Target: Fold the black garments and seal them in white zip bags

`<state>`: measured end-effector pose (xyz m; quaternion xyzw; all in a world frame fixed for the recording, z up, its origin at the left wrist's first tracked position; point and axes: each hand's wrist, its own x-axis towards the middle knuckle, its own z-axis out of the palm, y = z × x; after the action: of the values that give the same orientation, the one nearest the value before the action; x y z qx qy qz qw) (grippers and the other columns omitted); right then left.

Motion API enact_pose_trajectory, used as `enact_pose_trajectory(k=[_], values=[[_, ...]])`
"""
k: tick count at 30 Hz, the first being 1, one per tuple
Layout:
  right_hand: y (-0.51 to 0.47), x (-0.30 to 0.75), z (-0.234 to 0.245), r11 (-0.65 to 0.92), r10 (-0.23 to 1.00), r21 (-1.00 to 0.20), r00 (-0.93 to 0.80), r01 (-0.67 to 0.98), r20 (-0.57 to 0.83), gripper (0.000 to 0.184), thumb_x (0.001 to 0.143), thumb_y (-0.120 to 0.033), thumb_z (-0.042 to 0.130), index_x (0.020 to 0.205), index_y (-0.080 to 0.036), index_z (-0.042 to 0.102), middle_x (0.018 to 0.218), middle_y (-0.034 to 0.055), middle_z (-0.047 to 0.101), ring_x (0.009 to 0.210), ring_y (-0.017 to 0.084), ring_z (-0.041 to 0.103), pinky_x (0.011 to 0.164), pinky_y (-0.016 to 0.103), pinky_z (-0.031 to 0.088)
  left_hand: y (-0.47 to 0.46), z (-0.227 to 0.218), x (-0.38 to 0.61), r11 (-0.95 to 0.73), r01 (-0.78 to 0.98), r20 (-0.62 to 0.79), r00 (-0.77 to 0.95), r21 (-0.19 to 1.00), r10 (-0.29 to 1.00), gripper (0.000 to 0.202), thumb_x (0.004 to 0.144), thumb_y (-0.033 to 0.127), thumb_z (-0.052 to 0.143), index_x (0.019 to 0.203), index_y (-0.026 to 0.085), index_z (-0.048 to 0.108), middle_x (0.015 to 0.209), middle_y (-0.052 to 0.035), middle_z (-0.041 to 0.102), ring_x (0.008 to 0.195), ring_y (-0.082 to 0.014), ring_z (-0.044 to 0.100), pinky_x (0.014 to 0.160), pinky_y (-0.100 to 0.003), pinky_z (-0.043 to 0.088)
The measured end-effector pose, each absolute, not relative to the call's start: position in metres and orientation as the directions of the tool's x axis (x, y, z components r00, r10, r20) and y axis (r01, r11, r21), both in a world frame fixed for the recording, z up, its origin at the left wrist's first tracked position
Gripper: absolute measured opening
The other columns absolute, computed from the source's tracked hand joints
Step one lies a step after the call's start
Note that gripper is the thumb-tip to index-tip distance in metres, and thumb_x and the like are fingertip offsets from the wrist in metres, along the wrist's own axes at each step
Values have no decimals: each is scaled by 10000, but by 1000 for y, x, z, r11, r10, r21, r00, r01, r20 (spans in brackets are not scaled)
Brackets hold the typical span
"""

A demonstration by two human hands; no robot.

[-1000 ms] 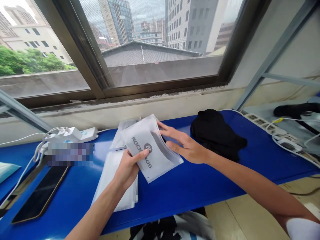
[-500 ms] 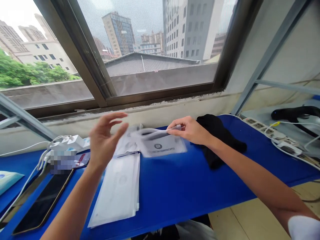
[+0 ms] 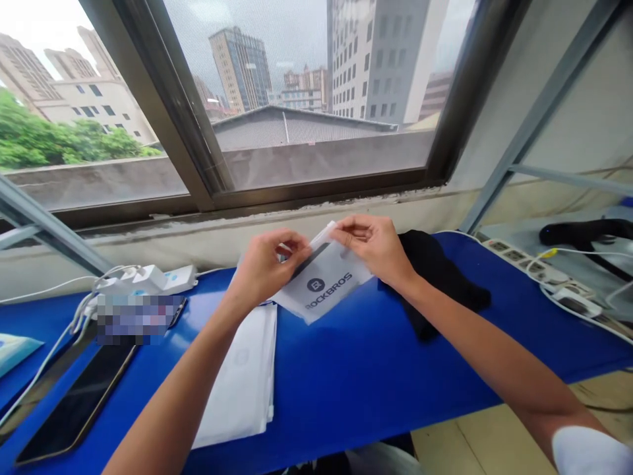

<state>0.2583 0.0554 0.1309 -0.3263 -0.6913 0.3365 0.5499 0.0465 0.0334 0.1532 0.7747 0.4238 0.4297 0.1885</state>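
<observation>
Bag (image 3: pixel 324 287): thin plastic; prob. light, floppy, slick.
L hand (image 3: pixel 264 267): pinching top edge.
R hand (image 3: pixel 378 247): pinching top edge.
Hold pt: top rim.

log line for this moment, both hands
left hand: pinches pouch top edge | right hand: pinches same edge | pouch: ROCKBROS print facing camera | black cloth: on table by right hand

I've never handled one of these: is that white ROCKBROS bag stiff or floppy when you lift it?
Probably floppy and light: fingertip pinches of the left hand and right hand at its top edge are enough to hold the bag up. Its frosted plastic looks smooth, so it may slip from a loose grip.
</observation>
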Motion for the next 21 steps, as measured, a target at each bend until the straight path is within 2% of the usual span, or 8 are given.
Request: enact_pose_trajectory(k=[3,5,8,11,14,17,19,21], values=[[41,251,132,668,743,-718,-240,197,625,269,925,-459,682,858,-205,740,924,50,713,866,191,665,716,302,539,24,154,56,-649,424,612,241,632,754,177,870,334,747,960,182,770,908,-44,765,800,-159,682,734,-262,551],[31,246,132,719,695,-640,-275,271,664,284,967,-450,631,853,-210,731,901,46,683,848,181,636,673,287,517,18,153,63,-686,435,682,196,584,705,119,880,299,741,885,184,772,866,-29,764,778,-146,677,719,-249,545],[24,244,134,737,664,-571,-230,362,712,267,987,-407,606,824,-212,689,867,45,643,826,182,604,618,277,480,15,151,68,-685,505,725,156,525,671,93,883,242,728,817,190,766,815,-7,752,759,-140,667,718,-254,539],[27,259,142,744,582,-486,-88,459,808,233,996,-332,592,796,-222,637,853,42,615,830,185,587,651,293,463,21,150,61,-670,536,695,199,513,691,78,871,205,716,812,186,762,864,-21,743,801,-157,674,731,-276,548],[39,285,153,694,383,-348,85,630,920,245,1006,-330,576,786,-227,599,830,49,592,792,184,565,694,316,438,33,153,46,-662,547,639,272,513,720,73,838,202,727,773,184,757,943,-49,735,847,-180,681,737,-299,557],[55,306,156,621,227,-207,80,756,971,280,1022,-381,539,795,-222,579,799,52,563,749,182,551,738,338,422,43,159,30,-624,589,607,264,514,750,77,814,235,746,748,196,754,921,-48,738,840,-189,681,746,-303,557],[65,309,151,614,251,-199,50,764,967,280,1034,-397,503,832,-218,578,762,34,538,708,174,552,740,341,425,47,163,20,-574,601,565,234,556,792,95,819,275,755,763,197,751,873,-46,743,830,-192,688,764,-302,561],[74,304,142,633,342,-295,83,715,936,273,1040,-414,482,877,-217,577,715,5,510,654,160,549,700,327,433,51,166,7,-509,545,498,182,666,848,174,845,358,755,833,185,746,850,-57,747,819,-198,707,786,-319,576]])
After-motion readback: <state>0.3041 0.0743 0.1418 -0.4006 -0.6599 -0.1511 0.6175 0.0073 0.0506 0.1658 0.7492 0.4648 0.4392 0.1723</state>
